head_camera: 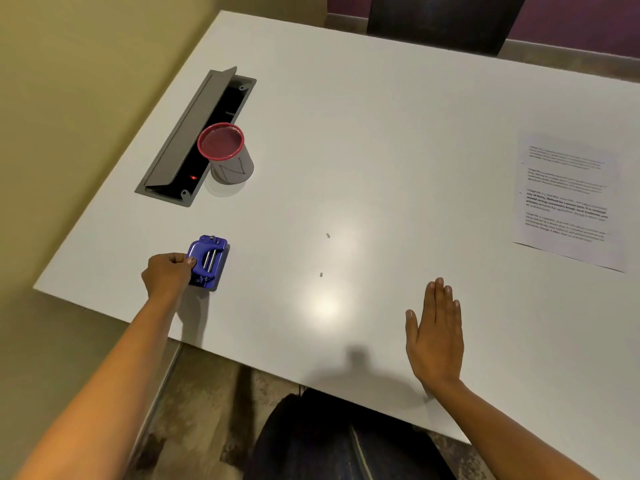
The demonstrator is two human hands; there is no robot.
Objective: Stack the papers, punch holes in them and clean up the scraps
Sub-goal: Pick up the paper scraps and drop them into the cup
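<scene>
The flat, empty right hand [435, 337] hovers well apart from the papers [568, 199], while the left hand [166, 273] grips the hole punch [207, 261].

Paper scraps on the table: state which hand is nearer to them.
Right. The right hand, open and flat, lies just right of the paper scraps; the left hand grips the hole punch farther off to their left.
</scene>
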